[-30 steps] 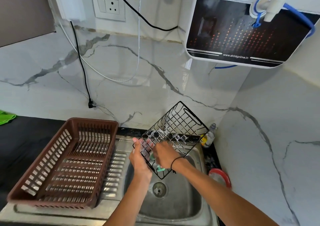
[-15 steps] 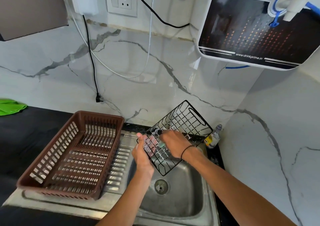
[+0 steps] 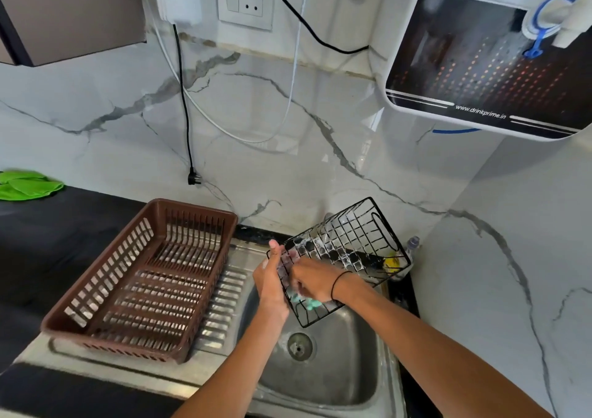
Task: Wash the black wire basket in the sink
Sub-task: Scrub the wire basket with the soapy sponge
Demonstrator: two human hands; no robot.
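The basket [image 3: 344,257] is held tilted above the sink [image 3: 323,372], over the bowl's back half, its open side turned toward the person and its low corner hanging above the drain [image 3: 299,345]. That tilt likely lets suds and water run down into the bowl rather than onto the surface.

The left hand [image 3: 272,284] grips the basket's left rim, its fingers [image 3: 276,251] curled shut around the wire, steadying the frame so it does not swing under pressure. The right hand [image 3: 312,284] is inside the basket, its fingers closed on a teal scrubber [image 3: 309,302] pressed against the wire floor; white foam clings to the grid beyond the hand. This looks like the scrubbing stage, with rinsing not yet done.

A brown crate [image 3: 144,276] sits on the ribbed drainboard at the sink's left edge, probably ready to take washed things. At the back right corner a small bottle [image 3: 410,249] stands just behind the basket, close enough to be knocked if the basket swings.
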